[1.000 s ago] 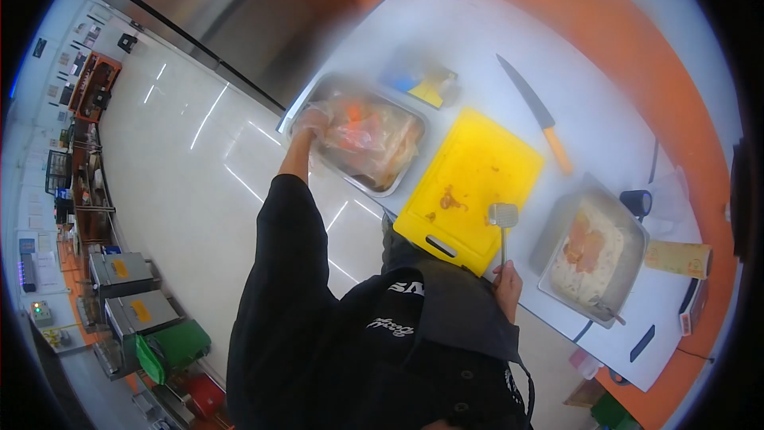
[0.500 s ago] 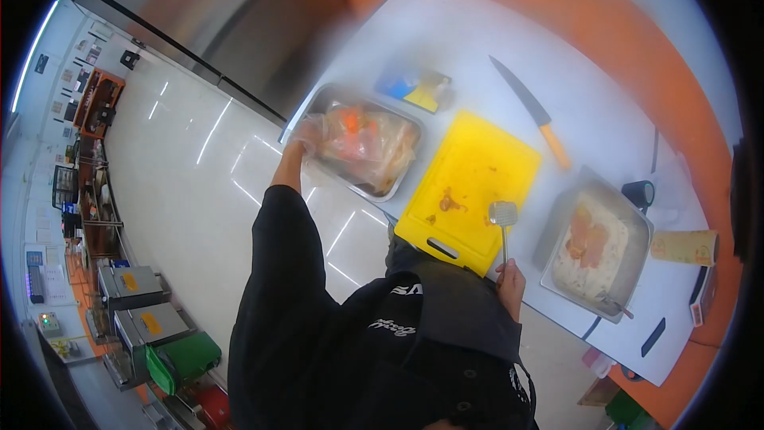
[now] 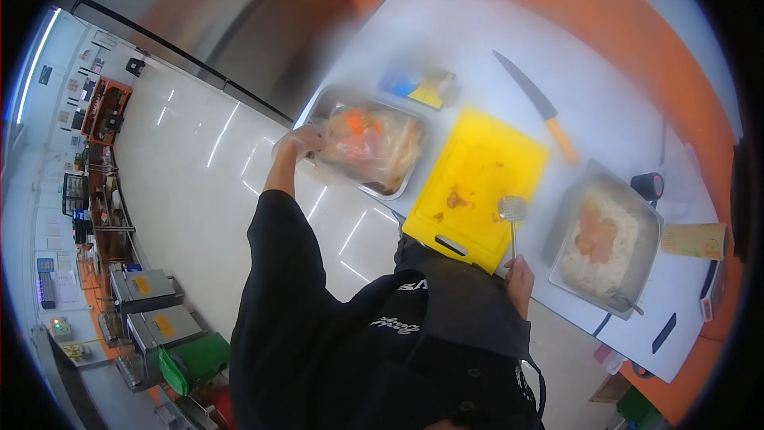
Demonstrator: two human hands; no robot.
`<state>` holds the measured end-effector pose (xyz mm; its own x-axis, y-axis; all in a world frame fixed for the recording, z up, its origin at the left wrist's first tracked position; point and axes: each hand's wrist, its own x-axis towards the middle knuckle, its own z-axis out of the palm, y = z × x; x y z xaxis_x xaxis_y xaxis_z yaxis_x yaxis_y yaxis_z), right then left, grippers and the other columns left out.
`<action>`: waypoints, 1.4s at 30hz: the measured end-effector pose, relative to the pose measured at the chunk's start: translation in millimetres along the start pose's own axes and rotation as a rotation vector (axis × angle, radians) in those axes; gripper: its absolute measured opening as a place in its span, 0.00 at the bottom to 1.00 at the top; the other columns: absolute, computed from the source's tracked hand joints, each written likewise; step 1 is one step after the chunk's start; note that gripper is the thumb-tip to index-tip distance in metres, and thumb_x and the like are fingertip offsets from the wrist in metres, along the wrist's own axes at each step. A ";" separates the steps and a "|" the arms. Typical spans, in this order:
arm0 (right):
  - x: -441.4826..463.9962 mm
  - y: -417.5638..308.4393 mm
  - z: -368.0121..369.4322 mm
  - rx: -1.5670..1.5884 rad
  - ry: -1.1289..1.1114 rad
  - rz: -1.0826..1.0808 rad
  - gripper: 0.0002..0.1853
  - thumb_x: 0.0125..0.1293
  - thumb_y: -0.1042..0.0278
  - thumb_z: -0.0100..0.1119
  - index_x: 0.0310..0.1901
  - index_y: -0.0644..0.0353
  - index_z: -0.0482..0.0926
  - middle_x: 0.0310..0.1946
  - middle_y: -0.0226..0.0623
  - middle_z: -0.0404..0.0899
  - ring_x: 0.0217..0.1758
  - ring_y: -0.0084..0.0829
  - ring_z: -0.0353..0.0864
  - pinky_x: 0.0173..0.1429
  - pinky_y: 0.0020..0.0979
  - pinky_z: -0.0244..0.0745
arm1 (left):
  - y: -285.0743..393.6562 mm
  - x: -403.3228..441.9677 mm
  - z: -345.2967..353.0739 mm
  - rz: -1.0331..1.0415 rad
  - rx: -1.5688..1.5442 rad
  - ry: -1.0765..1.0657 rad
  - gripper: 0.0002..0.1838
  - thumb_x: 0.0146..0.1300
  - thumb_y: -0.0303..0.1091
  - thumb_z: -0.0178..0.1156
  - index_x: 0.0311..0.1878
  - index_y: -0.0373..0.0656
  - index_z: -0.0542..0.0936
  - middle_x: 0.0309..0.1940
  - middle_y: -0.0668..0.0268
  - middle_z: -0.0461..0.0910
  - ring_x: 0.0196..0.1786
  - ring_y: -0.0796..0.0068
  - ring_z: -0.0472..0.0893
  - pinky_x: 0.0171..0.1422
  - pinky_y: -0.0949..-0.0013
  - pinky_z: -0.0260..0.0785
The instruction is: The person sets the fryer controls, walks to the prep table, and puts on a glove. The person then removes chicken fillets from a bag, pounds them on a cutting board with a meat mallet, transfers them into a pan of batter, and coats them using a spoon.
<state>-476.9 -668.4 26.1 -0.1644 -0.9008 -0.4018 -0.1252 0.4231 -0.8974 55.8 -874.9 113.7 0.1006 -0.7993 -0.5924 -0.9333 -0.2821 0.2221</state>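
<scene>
At the left side of the table, my left hand [image 3: 305, 142] is closed on the edge of a clear plastic bag [image 3: 374, 139]. The bag has an orange-red print and lies in a metal tray [image 3: 415, 115], hanging partly over the tray's near left rim. My right hand [image 3: 519, 277] is wrapped around the handle of a metal meat mallet [image 3: 512, 209]. The mallet's head is over the lower right part of a yellow cutting board [image 3: 481, 155]. Brownish meat scraps [image 3: 457, 197] lie on that board.
A knife [image 3: 532, 94] with an orange handle lies behind the board. On the right, a deep metal pan [image 3: 557, 271] contains pale flour with raw meat pieces [image 3: 595, 237] and a utensil. A blue and yellow packet [image 3: 430, 89], blurred, lies beyond the tray. A brown paper cup [image 3: 694, 240] lies at the far right.
My left hand has drawn the bag's edge slightly left and toward me, so more of the bag covers the tray's near rim. The mallet stays in my right hand.
</scene>
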 end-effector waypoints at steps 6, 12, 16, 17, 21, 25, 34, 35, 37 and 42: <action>0.1 -2.0 -1.0 -0.011 0.008 0.010 0.25 0.76 0.48 0.41 0.30 0.63 0.75 0.13 0.21 0.59 0.16 0.15 0.56 0.22 0.23 0.51 | -20.7 25.5 20.3 0.004 0.125 0.101 0.23 0.56 0.49 0.56 0.45 0.39 0.83 0.43 0.52 0.83 0.47 0.56 0.82 0.52 0.61 0.71; 3.2 -7.0 -1.9 -0.020 0.000 -0.026 0.25 0.76 0.48 0.41 0.31 0.63 0.75 0.13 0.22 0.60 0.16 0.16 0.57 0.22 0.24 0.53 | -64.6 67.8 52.5 0.202 0.075 0.247 0.26 0.63 0.53 0.52 0.52 0.40 0.79 0.50 0.53 0.80 0.54 0.55 0.79 0.56 0.59 0.71; 4.9 -5.4 -2.0 0.011 -0.010 0.015 0.25 0.75 0.48 0.41 0.31 0.62 0.75 0.13 0.22 0.60 0.16 0.16 0.58 0.22 0.24 0.54 | -27.8 53.8 53.0 0.173 0.263 0.327 0.24 0.63 0.50 0.55 0.52 0.40 0.78 0.51 0.54 0.79 0.54 0.55 0.79 0.56 0.57 0.71; 4.5 -6.7 -1.7 0.019 -0.016 0.025 0.25 0.75 0.48 0.41 0.31 0.62 0.75 0.13 0.22 0.60 0.16 0.16 0.58 0.22 0.24 0.53 | -39.7 70.6 59.6 0.192 0.448 0.293 0.23 0.62 0.49 0.56 0.52 0.40 0.78 0.51 0.53 0.79 0.54 0.55 0.79 0.56 0.57 0.72; 3.6 -3.5 -2.0 0.007 0.002 -0.004 0.25 0.75 0.48 0.42 0.31 0.62 0.74 0.14 0.21 0.59 0.16 0.16 0.57 0.21 0.23 0.53 | 4.8 37.3 44.0 -0.049 0.187 0.428 0.21 0.62 0.46 0.58 0.49 0.37 0.79 0.48 0.49 0.80 0.52 0.53 0.80 0.53 0.57 0.74; 8.2 4.4 -4.7 0.024 -0.002 -0.001 0.25 0.75 0.48 0.41 0.31 0.62 0.74 0.14 0.20 0.58 0.16 0.15 0.56 0.21 0.23 0.52 | -17.2 35.0 23.1 -0.017 0.316 0.484 0.22 0.60 0.47 0.59 0.47 0.36 0.80 0.43 0.49 0.81 0.47 0.54 0.82 0.49 0.59 0.76; 2.1 -11.1 -1.2 0.053 -0.027 0.044 0.22 0.76 0.53 0.40 0.32 0.61 0.74 0.15 0.20 0.59 0.19 0.14 0.58 0.23 0.23 0.52 | -3.3 -26.8 0.2 0.193 -1.166 0.690 0.18 0.61 0.42 0.66 0.50 0.44 0.76 0.41 0.70 0.78 0.42 0.81 0.78 0.43 0.74 0.73; 1.8 -11.0 -1.9 0.063 -0.032 0.057 0.22 0.76 0.53 0.40 0.32 0.61 0.74 0.15 0.19 0.59 0.19 0.14 0.57 0.23 0.22 0.52 | 14.8 -38.8 -3.0 0.249 -1.195 0.674 0.18 0.61 0.41 0.65 0.50 0.43 0.77 0.41 0.70 0.78 0.43 0.79 0.78 0.45 0.73 0.73; 2.6 -11.0 -2.1 0.081 -0.045 0.043 0.23 0.76 0.50 0.41 0.32 0.61 0.74 0.15 0.19 0.57 0.17 0.14 0.55 0.22 0.22 0.51 | 53.5 -57.2 -4.0 0.361 -1.256 0.634 0.18 0.62 0.40 0.63 0.51 0.41 0.77 0.41 0.69 0.79 0.45 0.77 0.78 0.50 0.72 0.72; 5.2 -3.6 -2.1 0.125 -0.024 0.041 0.23 0.76 0.50 0.41 0.33 0.62 0.73 0.15 0.19 0.57 0.17 0.13 0.54 0.21 0.21 0.50 | 152.4 -65.9 21.1 0.428 -1.039 0.393 0.21 0.64 0.39 0.64 0.55 0.39 0.73 0.42 0.68 0.77 0.44 0.79 0.77 0.47 0.75 0.72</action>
<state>-479.4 -674.4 27.6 -0.1431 -0.8859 -0.4413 0.0040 0.4454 -0.8953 -100.4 -854.0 170.3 0.1167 -0.9900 -0.0795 -0.2087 -0.1027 0.9726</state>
